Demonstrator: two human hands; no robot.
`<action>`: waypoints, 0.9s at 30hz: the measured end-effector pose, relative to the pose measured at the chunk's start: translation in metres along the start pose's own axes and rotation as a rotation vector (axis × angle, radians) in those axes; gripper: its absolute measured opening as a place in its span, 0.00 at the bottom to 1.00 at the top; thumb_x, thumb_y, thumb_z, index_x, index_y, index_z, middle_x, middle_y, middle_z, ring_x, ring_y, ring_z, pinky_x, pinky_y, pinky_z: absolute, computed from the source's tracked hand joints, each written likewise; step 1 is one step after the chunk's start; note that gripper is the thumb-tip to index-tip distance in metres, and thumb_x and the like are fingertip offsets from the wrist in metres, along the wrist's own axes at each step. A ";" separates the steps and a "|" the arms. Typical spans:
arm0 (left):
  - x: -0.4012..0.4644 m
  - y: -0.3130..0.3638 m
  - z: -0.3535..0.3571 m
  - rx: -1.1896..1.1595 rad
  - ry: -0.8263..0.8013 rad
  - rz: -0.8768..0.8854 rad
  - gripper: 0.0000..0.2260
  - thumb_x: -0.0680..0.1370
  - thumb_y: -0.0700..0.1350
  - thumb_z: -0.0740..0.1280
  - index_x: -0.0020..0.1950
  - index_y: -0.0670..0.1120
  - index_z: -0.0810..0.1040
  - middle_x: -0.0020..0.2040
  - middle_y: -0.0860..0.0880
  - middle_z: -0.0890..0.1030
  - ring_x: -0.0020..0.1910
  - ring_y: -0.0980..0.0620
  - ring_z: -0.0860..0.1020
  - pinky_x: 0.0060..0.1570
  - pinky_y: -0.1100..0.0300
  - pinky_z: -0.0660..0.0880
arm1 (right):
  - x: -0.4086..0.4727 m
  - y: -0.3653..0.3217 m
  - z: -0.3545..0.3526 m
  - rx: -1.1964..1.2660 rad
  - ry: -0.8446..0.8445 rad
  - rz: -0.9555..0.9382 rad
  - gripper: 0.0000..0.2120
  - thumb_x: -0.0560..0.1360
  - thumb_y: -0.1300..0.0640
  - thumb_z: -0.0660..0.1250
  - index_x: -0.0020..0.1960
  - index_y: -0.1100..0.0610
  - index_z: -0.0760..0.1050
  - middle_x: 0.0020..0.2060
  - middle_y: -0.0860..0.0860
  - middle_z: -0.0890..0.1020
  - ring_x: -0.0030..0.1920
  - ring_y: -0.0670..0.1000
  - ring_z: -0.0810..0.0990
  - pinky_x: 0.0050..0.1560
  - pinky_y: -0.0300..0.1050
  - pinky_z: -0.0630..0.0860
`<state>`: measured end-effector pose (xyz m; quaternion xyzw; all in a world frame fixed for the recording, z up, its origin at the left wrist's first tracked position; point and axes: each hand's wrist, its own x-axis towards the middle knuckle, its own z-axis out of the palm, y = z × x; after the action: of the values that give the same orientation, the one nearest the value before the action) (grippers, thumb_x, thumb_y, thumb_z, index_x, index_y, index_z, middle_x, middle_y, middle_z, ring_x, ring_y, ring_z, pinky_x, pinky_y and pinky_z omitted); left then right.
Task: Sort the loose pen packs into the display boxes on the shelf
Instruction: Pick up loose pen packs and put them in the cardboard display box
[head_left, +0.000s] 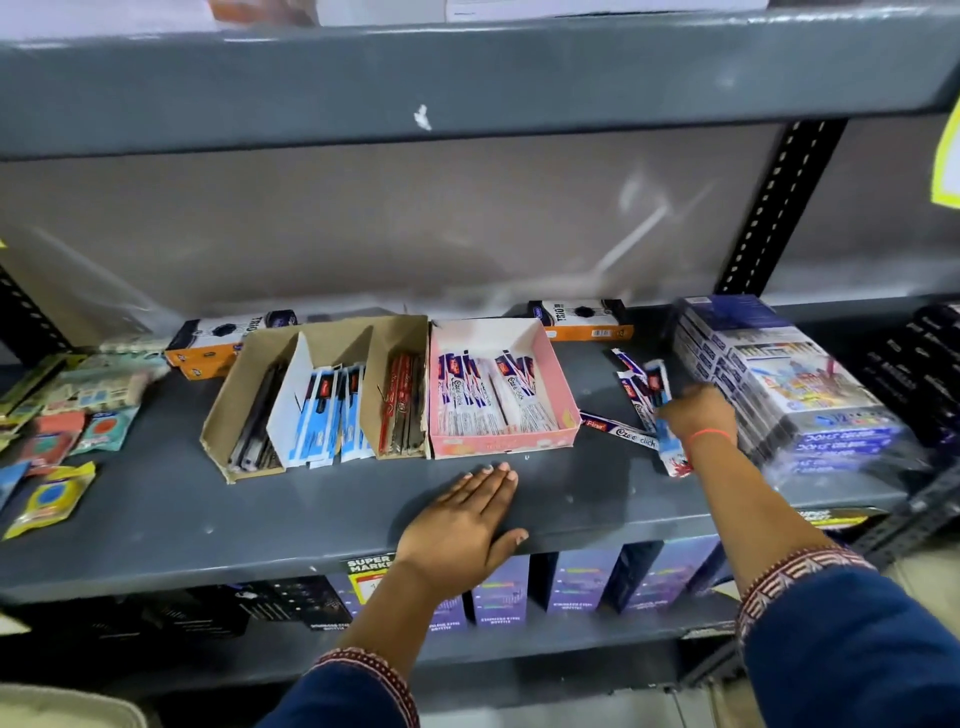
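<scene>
A pink display box (565, 400) holds several white pen packs and stands mid-shelf. Left of it a brown cardboard box (228, 405) has dividers, with black, blue and red pen packs in its sections. Loose white and blue pen packs (631, 376) lie on the shelf to the right of the pink box. My right hand (698, 413) is closed on a few of these packs, which stick out above and below the fist. My left hand (462, 525) rests flat on the grey shelf (260, 519) near its front edge, fingers apart, holding nothing.
A stack of wrapped marker boxes (789, 384) stands right beside my right hand. Orange and black boxes (582, 319) lie at the back. Small coloured packets (57, 447) are scattered at the far left. Purple boxes (576, 582) fill the shelf below.
</scene>
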<state>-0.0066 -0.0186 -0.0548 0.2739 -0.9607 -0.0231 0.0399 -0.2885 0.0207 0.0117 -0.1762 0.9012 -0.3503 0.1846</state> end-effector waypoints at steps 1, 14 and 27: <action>0.000 0.000 0.000 -0.003 0.003 0.001 0.28 0.79 0.61 0.43 0.75 0.49 0.42 0.76 0.51 0.46 0.73 0.56 0.43 0.65 0.65 0.32 | -0.001 -0.002 -0.003 0.035 0.000 -0.013 0.10 0.71 0.65 0.66 0.52 0.65 0.76 0.58 0.65 0.80 0.57 0.62 0.78 0.52 0.45 0.73; -0.004 -0.013 -0.007 0.000 0.008 0.040 0.28 0.80 0.60 0.47 0.75 0.47 0.47 0.76 0.50 0.49 0.74 0.54 0.46 0.67 0.63 0.40 | -0.094 -0.016 -0.022 0.862 -0.376 -0.009 0.12 0.71 0.69 0.65 0.35 0.54 0.75 0.16 0.43 0.77 0.22 0.42 0.69 0.23 0.32 0.61; -0.019 -0.034 -0.007 -0.044 0.050 -0.028 0.29 0.79 0.61 0.49 0.75 0.49 0.51 0.76 0.51 0.55 0.73 0.53 0.54 0.69 0.60 0.52 | -0.181 -0.031 -0.017 0.906 -0.559 -0.151 0.08 0.70 0.67 0.69 0.39 0.56 0.80 0.29 0.48 0.83 0.32 0.47 0.75 0.32 0.34 0.72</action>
<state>0.0282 -0.0374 -0.0517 0.2870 -0.9546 -0.0381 0.0695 -0.1330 0.0894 0.0825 -0.2298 0.5610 -0.6564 0.4491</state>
